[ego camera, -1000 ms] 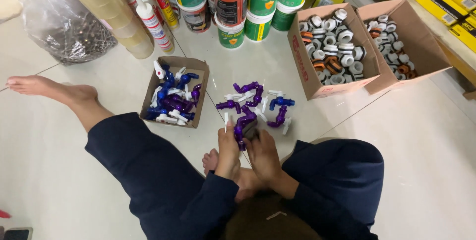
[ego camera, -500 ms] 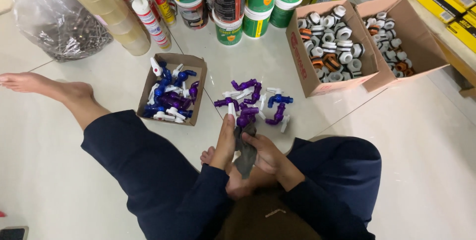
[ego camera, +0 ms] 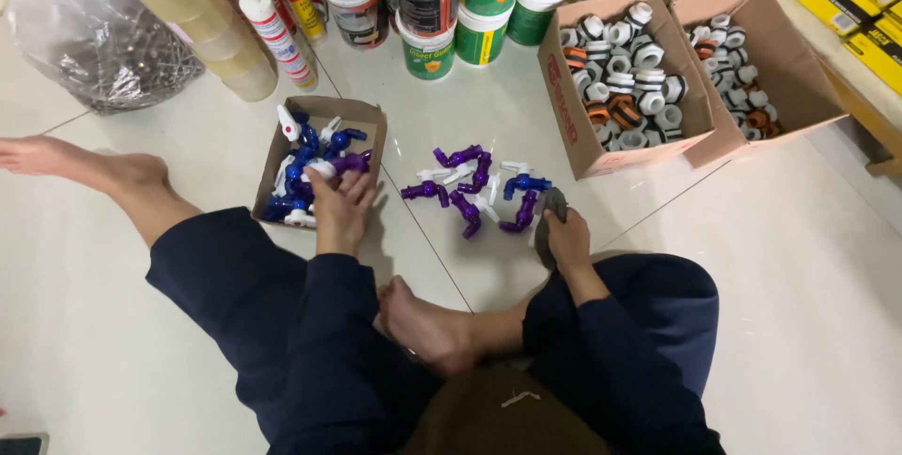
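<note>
Plastic taps (ego camera: 474, 187): purple, blue, white; left hand (ego camera: 340, 206) grips one, right hand (ego camera: 567, 234) clutches grey cloth (ego camera: 550, 211).

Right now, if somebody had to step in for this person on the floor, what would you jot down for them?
Left hand: at the rim of the small cardboard box of blue and purple plastic taps, fingers on one.
Right hand: holds a dark cloth, beside the loose pile of taps on the tiled floor.
Done: many taps boxed.
Left: about a dozen loose on the floor.
</note>
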